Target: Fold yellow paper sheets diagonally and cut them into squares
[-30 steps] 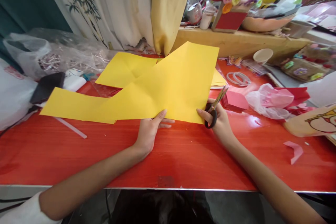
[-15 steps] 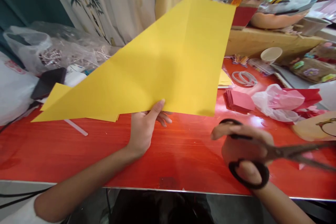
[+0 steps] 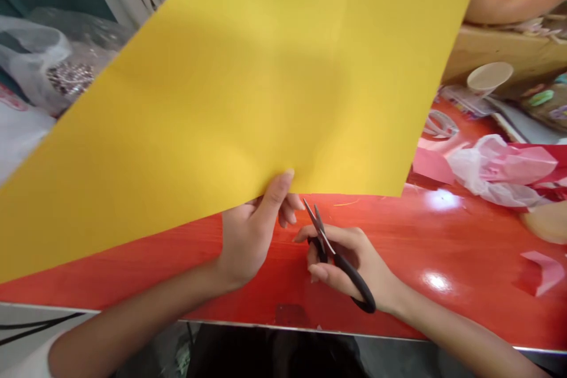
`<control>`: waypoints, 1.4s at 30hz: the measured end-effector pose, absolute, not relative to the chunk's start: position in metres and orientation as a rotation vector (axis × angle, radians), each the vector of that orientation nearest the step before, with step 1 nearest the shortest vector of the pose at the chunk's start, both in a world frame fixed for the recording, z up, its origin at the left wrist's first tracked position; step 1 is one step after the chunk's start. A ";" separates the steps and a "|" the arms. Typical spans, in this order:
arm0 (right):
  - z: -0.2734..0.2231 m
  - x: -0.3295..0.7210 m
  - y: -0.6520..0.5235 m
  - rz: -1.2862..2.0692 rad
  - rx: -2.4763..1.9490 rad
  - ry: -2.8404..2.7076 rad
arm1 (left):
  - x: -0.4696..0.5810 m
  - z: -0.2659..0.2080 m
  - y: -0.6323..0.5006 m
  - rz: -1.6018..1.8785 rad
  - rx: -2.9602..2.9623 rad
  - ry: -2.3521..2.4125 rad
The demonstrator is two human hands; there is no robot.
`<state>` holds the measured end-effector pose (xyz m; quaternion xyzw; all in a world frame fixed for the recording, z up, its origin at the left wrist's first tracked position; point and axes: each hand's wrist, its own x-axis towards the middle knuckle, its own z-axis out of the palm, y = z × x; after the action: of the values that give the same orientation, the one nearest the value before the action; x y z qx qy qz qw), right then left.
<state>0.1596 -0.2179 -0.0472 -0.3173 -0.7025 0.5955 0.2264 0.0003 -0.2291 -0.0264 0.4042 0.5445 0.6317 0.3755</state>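
Observation:
My left hand pinches the lower edge of a large yellow paper sheet, thumb in front and fingers behind. The sheet has a slanted upper left edge and a faint crease, and it fills much of the view above the red table. In my right hand is a pair of scissors with black handles. Their blades are slightly apart and point up toward the paper's lower edge, close to my left fingertips. A thin yellow sliver lies on the table just below the sheet.
At the right lie pink paper, crumpled white and pink tissue, and a pink scrap. Clear rings and a white cup stand farther back. Plastic bags are at the left.
The scissors have swung from pointing right to pointing up-left, and my right hand has come in toward my left hand. The yellow sheet is now nearer and larger in view.

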 end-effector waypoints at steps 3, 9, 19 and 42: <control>-0.048 0.158 -0.219 1.627 -0.847 -1.883 | 0.002 -0.028 -0.230 1.622 1.012 1.410; -0.052 0.155 -0.220 1.612 -0.794 -1.790 | 0.013 -0.032 -0.235 1.580 1.025 1.358; -0.053 0.154 -0.221 1.572 -0.836 -1.751 | 0.017 -0.039 -0.240 1.472 1.066 1.405; -0.050 0.156 -0.220 1.518 -0.821 -1.743 | 0.017 -0.040 -0.239 1.528 1.176 1.283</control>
<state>0.1563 -0.2196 -0.0500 -0.3152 -0.6688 0.5826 0.3376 0.0173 -0.2392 -0.0398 0.4652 0.5073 0.6044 0.4012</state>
